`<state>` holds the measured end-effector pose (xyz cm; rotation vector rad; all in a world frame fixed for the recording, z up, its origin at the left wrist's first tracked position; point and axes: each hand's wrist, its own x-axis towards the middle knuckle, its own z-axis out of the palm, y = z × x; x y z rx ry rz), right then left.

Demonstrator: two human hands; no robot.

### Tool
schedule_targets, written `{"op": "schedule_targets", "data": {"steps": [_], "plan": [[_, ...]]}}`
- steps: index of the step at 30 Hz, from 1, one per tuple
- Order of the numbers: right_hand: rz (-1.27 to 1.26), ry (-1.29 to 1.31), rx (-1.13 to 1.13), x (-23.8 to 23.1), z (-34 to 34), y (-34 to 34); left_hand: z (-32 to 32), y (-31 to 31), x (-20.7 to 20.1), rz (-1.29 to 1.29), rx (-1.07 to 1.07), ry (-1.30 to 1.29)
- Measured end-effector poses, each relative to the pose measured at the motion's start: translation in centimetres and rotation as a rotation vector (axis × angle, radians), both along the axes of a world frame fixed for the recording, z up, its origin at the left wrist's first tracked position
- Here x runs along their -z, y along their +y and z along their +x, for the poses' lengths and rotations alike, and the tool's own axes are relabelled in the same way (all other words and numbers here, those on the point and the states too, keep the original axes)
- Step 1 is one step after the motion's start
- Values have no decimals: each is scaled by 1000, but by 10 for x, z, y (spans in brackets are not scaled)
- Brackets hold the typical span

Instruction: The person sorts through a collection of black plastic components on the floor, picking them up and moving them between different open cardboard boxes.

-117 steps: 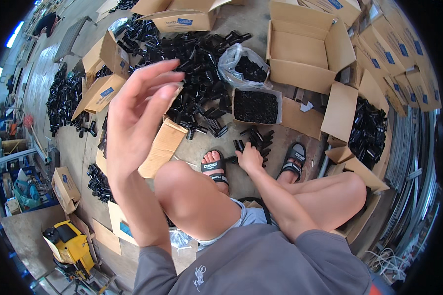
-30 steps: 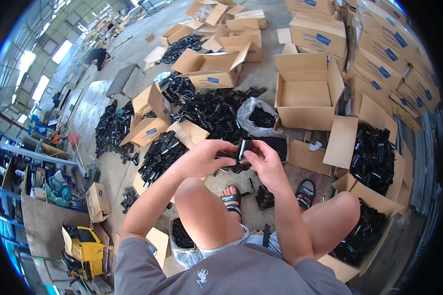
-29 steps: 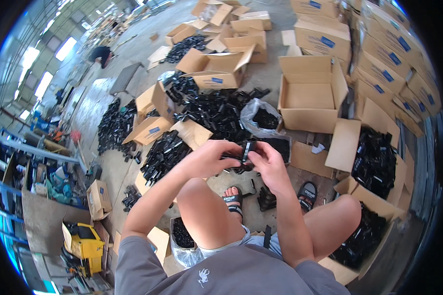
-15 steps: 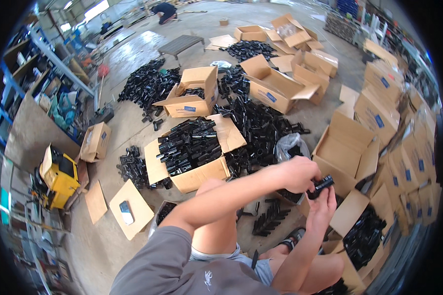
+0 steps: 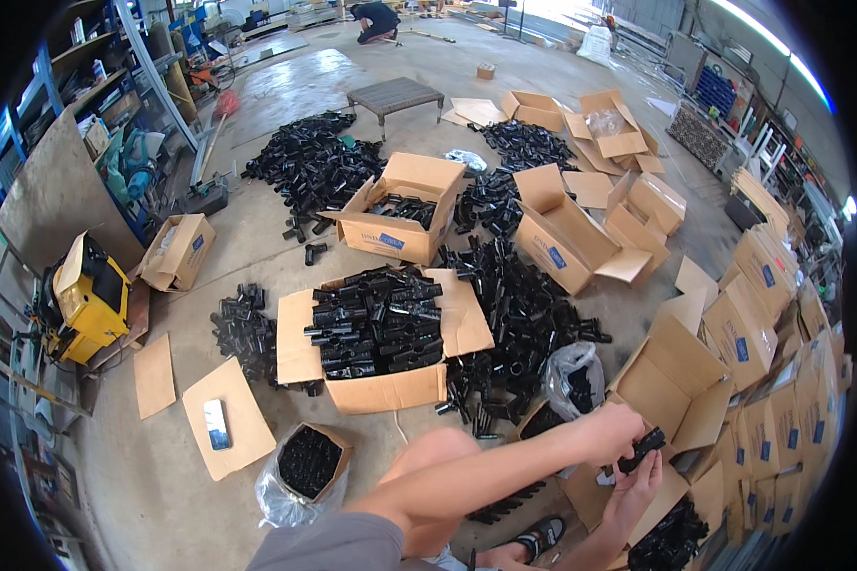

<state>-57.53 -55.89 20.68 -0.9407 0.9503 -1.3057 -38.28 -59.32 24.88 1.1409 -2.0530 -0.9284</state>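
Out at the right, my left hand [image 5: 611, 433] and my right hand [image 5: 635, 485] meet at one black tubular fitting [image 5: 644, 449]. From below, my right hand's fingers wrap it. My left hand reaches across my knees and its closed fingers press against the near end; its fingertips are partly hidden. Beside my left hand lies a clear plastic bag [image 5: 573, 366] with black pieces. Below my right hand an open carton holds more black fittings [image 5: 671, 535]. A short row of black fittings [image 5: 505, 504] lies on the floor under my left forearm.
A carton [image 5: 388, 388] heaped with black fittings stands in front of me, loose piles [image 5: 509, 333] around it. An open carton [image 5: 671, 381] is at right, before stacked flat cartons [image 5: 781, 428]. A phone [image 5: 216, 424] lies on cardboard at left. A person [image 5: 376, 21] crouches far off.
My view has tilted up and turned, so the scene sits lower and the hands appear nearer the bottom. Both hands still hold the black fitting, which now points more upward.
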Motion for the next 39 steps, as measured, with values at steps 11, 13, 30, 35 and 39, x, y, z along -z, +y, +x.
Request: {"op": "schedule_targets", "data": {"steps": [11,13,30,35,39], "plan": [[-12,121,-63,-3,30,-66,34,-25,-5,-7,-237,230],[-25,-115,58,-11,53,-76,32,-23,-16,37,-601,569],[-134,-405,-210,31,81,-133,62,-65,3,36,-641,720],[-164,-325,-151,17,94,-134,75,-69,1,244,-396,947],[-205,-240,-144,21,84,-146,74,-82,1,253,-394,849]]}}
